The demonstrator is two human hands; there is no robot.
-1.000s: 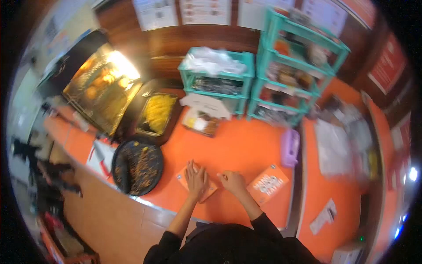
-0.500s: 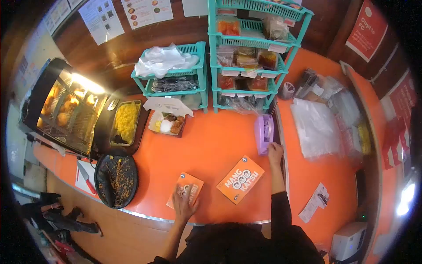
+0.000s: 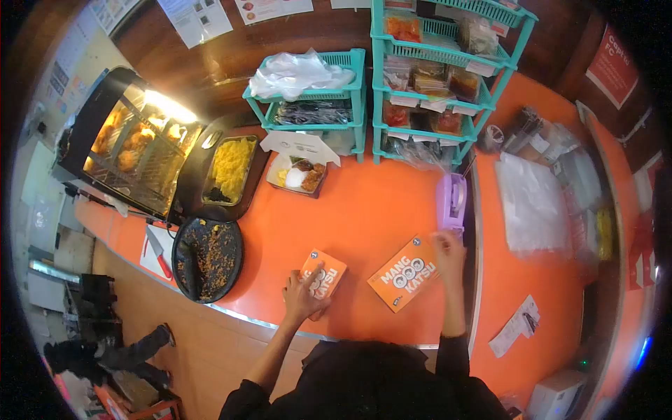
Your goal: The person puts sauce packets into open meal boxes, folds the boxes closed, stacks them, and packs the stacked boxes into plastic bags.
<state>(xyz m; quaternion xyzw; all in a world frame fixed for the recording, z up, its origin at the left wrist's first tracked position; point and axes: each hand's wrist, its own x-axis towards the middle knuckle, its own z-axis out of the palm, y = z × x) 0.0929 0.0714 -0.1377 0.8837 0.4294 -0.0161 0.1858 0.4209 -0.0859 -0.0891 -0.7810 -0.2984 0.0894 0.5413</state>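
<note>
Near the counter's front edge lies a small orange box [image 3: 327,271] with white lettering. My left hand [image 3: 305,295] is on its left side, fingers wrapped round that side. To its right sits a larger orange box [image 3: 400,274] printed "MANG KATSU". My right hand [image 3: 450,253] is at that box's right corner, just below the purple tape dispenser [image 3: 451,199]; its fingers are bent together, and whatever they hold is too small to make out. An open box of food [image 3: 297,175], with rice and fried pieces, stands further back.
On the left are a lit warmer [image 3: 133,147], a tray of yellow food [image 3: 229,170], a black mortar [image 3: 208,259] and a red-handled knife [image 3: 159,255]. Green racks [image 3: 434,105] stand behind. Plastic bags [image 3: 532,203] and a receipt [image 3: 514,325] lie right. A person [image 3: 115,357] is at lower left.
My right hand has moved from the tape dispenser's lower end to the larger box's corner. My left hand has shifted to the small box's left side. The view has swung left.
</note>
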